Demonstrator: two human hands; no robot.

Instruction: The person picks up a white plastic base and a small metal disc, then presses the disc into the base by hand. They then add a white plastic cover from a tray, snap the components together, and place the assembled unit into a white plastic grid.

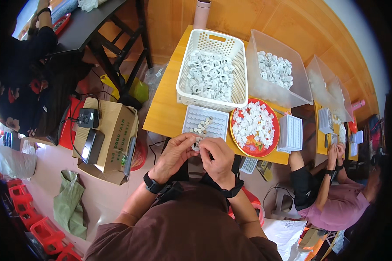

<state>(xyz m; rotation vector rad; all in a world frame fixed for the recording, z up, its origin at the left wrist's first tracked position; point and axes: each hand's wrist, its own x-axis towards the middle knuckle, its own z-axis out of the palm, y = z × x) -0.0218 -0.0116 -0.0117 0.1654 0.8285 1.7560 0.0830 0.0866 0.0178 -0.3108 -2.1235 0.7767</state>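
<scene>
My left hand (175, 155) pinches a small round white plastic part (196, 144) between thumb and fingers. At its other side, the bent fingers of my right hand (218, 160) close on the same part; whether they also hold a smaller piece is hidden. Just beyond my hands, a white ridged tray (220, 114) holds several small round pale pieces (199, 128). To its right a red plate (272, 150) with a yellow rim carries a heap of small white plastic pieces (253, 122). Behind the tray, a white perforated basket (213, 102) contains many white ring-shaped parts (210, 76).
A translucent bin (298, 93) of white parts and stacked white trays (291, 134) stand on the wooden table (161, 114). Left are a cardboard box (113, 143) and a dark table (80, 32). One person (335, 204) sits at right, another (26, 87) at left.
</scene>
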